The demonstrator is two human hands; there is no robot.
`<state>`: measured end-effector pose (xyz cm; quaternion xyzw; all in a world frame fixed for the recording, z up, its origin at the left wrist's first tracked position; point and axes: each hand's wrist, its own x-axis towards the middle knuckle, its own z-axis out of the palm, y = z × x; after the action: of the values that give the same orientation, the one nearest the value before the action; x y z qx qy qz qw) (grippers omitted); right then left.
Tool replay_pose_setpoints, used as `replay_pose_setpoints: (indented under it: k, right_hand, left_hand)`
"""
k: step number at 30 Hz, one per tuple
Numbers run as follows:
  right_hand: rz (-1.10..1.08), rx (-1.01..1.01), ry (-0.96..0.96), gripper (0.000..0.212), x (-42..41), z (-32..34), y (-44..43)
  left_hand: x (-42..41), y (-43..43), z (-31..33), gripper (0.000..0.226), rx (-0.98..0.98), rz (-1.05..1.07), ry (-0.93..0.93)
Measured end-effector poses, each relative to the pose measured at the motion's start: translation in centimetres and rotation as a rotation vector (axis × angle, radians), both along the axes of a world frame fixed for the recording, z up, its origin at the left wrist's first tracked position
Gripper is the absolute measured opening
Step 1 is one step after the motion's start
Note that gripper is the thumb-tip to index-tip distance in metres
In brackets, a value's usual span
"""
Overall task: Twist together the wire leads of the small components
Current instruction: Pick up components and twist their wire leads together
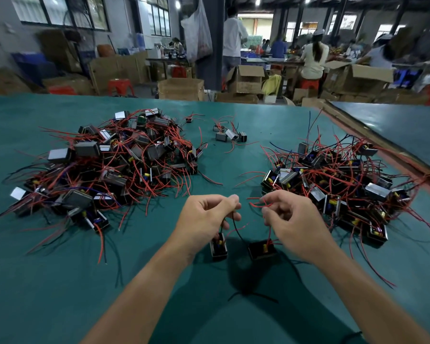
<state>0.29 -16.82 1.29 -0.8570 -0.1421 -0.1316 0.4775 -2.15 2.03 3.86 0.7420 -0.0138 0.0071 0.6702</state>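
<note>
Pinches a dark lead [234, 225] in the left hand [206, 214] and a red lead [258, 205] in the right hand [291, 219], above two small black box-shaped components [218, 247] with yellow parts, near the table's [60, 281] front edge.

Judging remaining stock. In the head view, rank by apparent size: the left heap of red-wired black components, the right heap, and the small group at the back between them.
1. Left heap of red-wired black components
2. Right heap, somewhat smaller
3. Small group at the back: farther off, yet plainly only a few pieces
</note>
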Motion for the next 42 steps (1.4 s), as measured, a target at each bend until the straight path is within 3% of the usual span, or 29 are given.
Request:
replay_pose_setpoints:
  k: [6, 9, 21, 28, 33, 42]
  right_hand:
    - [0.032, 0.021, -0.028, 0.018, -0.2, 0.4, -0.1]
    - [0.039, 0.032, 0.013, 0.022, -0.2, 0.3, 0.0]
    - [0.073, -0.087, 0.088, 0.017, -0.1, 0.0, -0.3]
    - [0.18, -0.106, 0.012, 0.021, -0.6, 0.3, 0.1]
    - [0.189, -0.098, 0.001, 0.02, -0.9, 0.3, 0.3]
    - [0.189, -0.087, -0.001, 0.014, -0.7, 0.3, 0.0]
  left_hand:
    - [0.0, 0.3, 0.5, 0.028, -0.026, -0.057, 0.07]
    - [-0.1, 0.6, 0.5, 0.045, -0.049, -0.163, 0.112]
    - [0.2, 1.4, -0.1, 0.031, -0.169, -0.331, 0.232]
    - [0.2, 1.7, -0.2, 0.038, -0.093, -0.448, 0.242]
    - [0.1, 1.3, -0.5, 0.027, -0.087, -0.38, 0.242]
    - [0.1, 0.9, -0.3, 0.026, -0.064, -0.352, 0.224]
